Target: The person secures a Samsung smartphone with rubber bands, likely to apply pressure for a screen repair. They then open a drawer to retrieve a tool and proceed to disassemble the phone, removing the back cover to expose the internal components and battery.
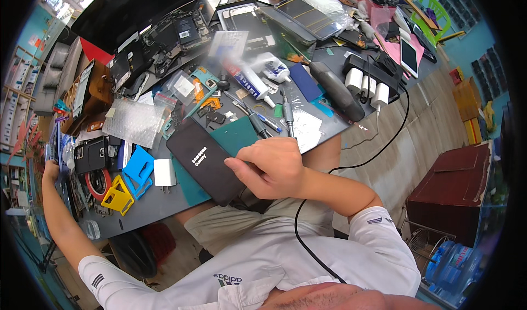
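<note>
A black smartphone with white lettering lit on its dark screen lies at a slant on the green mat, near the table's front edge. Over its right edge is my right hand, fingers curled in and thumb bent toward the screen; whatever the fingers may hold is hidden. My left hand reaches far out to the table's left end, against a stack of dark, blue-edged things. Its fingers are small and mostly hidden there. A white charger plug sits left of the phone.
Blue and yellow plastic holders lie at the front left, beside bubble wrap. Beyond the phone are screwdrivers, a glue tube and a grey cylinder. A power strip trails a black cable.
</note>
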Motion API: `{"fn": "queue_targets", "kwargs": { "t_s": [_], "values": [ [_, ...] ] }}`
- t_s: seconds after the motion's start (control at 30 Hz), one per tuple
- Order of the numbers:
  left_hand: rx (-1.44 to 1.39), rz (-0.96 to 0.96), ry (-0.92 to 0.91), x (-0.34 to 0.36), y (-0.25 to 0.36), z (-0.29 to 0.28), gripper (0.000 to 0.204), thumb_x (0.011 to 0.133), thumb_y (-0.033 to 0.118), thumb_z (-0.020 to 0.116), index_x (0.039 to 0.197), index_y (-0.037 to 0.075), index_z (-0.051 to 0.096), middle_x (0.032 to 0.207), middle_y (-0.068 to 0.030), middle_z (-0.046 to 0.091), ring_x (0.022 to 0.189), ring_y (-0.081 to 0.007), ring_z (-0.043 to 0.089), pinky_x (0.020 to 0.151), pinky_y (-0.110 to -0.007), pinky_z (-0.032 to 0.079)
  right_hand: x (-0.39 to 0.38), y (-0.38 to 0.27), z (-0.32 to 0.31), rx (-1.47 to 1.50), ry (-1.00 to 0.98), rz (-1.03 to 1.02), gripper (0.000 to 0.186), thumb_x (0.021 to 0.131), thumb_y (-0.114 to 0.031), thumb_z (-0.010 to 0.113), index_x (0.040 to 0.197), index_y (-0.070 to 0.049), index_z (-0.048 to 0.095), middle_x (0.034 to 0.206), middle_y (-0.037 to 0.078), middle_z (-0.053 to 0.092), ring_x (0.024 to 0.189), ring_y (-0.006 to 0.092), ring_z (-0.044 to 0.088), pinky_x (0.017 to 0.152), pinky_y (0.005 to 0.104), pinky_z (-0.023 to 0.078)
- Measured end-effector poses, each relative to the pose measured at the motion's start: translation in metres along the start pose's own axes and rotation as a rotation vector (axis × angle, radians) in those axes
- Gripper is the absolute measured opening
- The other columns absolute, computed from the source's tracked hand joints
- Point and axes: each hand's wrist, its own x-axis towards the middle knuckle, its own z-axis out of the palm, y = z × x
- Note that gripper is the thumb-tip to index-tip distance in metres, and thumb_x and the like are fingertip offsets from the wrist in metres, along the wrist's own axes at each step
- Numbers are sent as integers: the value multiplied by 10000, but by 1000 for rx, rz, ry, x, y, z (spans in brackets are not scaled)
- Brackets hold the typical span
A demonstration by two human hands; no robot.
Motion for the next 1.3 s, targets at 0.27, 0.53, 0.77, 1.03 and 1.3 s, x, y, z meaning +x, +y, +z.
{"fn": "queue_targets", "kwargs": {
  "t_s": [0.27,0.53,0.77,1.03,1.3],
  "values": [
    [365,-44,-68,-5,50,15,216,850,30,597,928,-43,785,924,-228,760,856,-363,755,706,-516,582,4,-4,2,-50,-87,74,130,851,-20,831,816,-37,707,601,55,601,451,187,547,437,321,394],
    [324,-92,-224,-40,138,-2,337,895,38,490,1074,-96,743,1046,-285,754,860,-381,755,692,-516,582,12,-23,-5,-210,-201,166,133,874,-14,807,804,-49,700,599,48,596,459,223,550,454,352,394],
    [339,-17,-227,-59,116,-5,360,909,61,500,1130,-113,724,1075,-248,734,874,-374,700,738,-521,533,4,-20,1,-144,-139,151,103,878,19,786,815,0,707,646,91,644,485,247,573,471,348,413],
    [221,-130,-239,-77,127,-12,340,884,24,522,1096,-47,777,1047,-226,760,857,-311,677,804,-505,535,0,-19,0,-129,-131,135,101,851,57,774,810,8,696,667,117,662,507,266,598,486,350,431],
    [700,125,-292,-57,45,-19,366,815,56,568,1107,-8,780,1158,-238,754,1054,-355,732,913,-466,570,0,-18,2,-50,-127,114,102,836,73,779,816,17,696,676,121,667,508,270,604,488,345,437]
  ]
}}
